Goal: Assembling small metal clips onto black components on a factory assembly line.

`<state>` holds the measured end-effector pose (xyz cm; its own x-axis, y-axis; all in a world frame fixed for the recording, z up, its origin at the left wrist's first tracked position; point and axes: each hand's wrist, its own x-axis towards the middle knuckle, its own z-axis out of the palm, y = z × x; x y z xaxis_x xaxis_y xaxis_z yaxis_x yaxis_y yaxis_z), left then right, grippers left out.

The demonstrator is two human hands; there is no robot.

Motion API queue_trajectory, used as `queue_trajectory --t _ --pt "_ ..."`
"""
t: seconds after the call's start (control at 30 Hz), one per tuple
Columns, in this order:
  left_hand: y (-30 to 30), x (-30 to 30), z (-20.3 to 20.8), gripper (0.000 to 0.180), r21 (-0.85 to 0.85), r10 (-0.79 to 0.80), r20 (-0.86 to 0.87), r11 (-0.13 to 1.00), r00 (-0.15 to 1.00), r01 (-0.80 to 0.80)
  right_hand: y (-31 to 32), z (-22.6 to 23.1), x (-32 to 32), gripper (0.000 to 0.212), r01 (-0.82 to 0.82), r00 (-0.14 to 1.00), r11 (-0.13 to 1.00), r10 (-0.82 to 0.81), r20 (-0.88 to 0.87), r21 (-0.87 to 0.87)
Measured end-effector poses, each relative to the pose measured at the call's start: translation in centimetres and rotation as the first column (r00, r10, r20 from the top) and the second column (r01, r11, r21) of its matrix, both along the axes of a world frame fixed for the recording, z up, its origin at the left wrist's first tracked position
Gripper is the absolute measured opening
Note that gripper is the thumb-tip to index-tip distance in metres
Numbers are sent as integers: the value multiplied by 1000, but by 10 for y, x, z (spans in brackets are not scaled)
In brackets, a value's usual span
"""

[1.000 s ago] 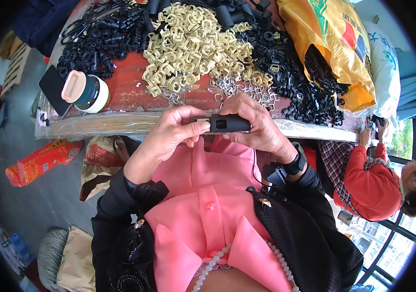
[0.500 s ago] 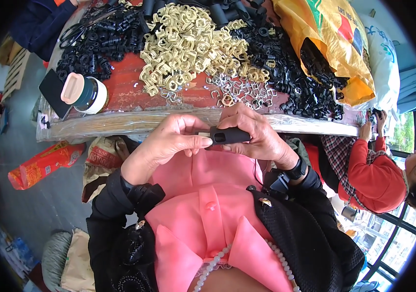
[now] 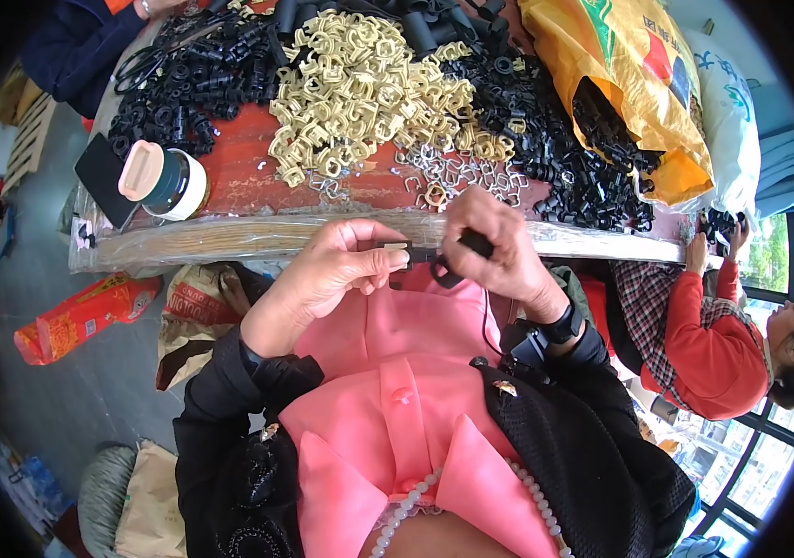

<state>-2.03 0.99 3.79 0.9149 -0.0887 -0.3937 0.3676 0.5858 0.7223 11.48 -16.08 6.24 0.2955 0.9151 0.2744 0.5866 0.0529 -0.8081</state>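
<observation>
My left hand point(image 3: 346, 265) pinches a small black-and-cream plastic fitting point(image 3: 399, 247) between thumb and fingertips, over the near edge of the table. To its right, my right hand point(image 3: 501, 249) is wrapped round a black plastic tube point(image 3: 476, 245), whose open ring end shows below the fingers. A narrow dark section lies between the two hands; whether the fitting and tube still touch there I cannot tell. Beyond my hands lie a heap of cream plastic clips point(image 3: 360, 93) and a smaller scatter of metal clips point(image 3: 462, 177).
Black plastic parts point(image 3: 197, 98) are heaped at the table's left, more point(image 3: 592, 186) at the right by a yellow sack point(image 3: 629, 74). A lidded jar point(image 3: 178, 186) stands beside a dark phone point(image 3: 104, 177). A co-worker in red point(image 3: 704, 344) sits at right; another person's sleeve point(image 3: 81, 56) is far left.
My right hand has turned and drawn the black tube rightward, away from the left hand. The cream part in my left fingers now shows more plainly.
</observation>
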Motion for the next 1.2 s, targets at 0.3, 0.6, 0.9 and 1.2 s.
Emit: queue_trajectory --t 0.3,0.6,0.9,1.2 --pt "-7 3 -1 26 -28 70 13 997 997 -70 14 2 -21 33 19 968 999 -30 248 44" --pt "-13 3 3 27 -27 98 7 995 995 -98 12 -7 -22 34 87 886 986 -141 441 142" --pt "-11 3 -1 27 64 172 78 982 982 -177 10 -3 -11 40 90 952 989 -120 281 118" --pt "-17 1 3 27 61 211 91 974 973 -217 7 0 -17 41 108 976 990 -123 178 89"
